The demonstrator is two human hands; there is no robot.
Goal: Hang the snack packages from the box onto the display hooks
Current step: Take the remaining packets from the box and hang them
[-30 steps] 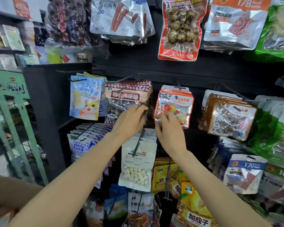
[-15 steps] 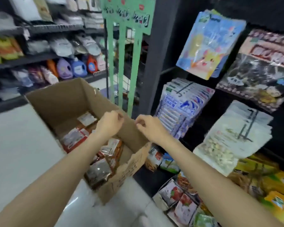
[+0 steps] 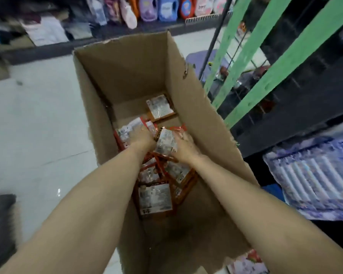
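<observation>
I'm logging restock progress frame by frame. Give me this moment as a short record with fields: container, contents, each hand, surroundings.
container: open cardboard box standing on a pale tiled floor
contents: red-edged snack packages lying loose in a heap, one package apart at the far end
left hand: down in the box on the heap; grip hidden
right hand: in the box, against a package with a white label; whether it grips is unclear
surroundings: green rack to the right, detergent bottles on a far shelf
hung now: nothing in view
</observation>
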